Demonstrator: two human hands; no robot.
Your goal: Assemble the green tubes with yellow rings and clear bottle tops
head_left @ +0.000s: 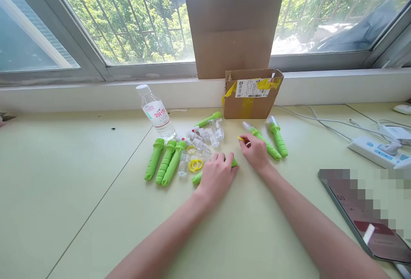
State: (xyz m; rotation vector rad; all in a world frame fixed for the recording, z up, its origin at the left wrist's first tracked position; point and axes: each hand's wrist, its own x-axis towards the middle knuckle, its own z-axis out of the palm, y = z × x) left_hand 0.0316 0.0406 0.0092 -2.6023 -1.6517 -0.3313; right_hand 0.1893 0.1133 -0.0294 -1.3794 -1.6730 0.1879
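Observation:
My left hand (217, 173) is wrapped over a green handle (196, 179) lying on the table; both of its ends show past the hand. My right hand (253, 149) pinches a small yellow ring (240, 139) between its fingertips. Left of my left hand lie yellow rings (195, 165), a clear ribbed cap (183, 163) and three green handles (166, 161) side by side. Clear plastic pieces (212, 137) and another green handle (207, 120) lie behind. Beyond my right hand are two green handles with clear tops (278, 138).
A water bottle (157, 113) stands at the back left. An opened cardboard box (250, 99) is against the wall. A power strip (379, 150) with white cables and a large phone (369, 223) lie on the right of the table (80, 163).

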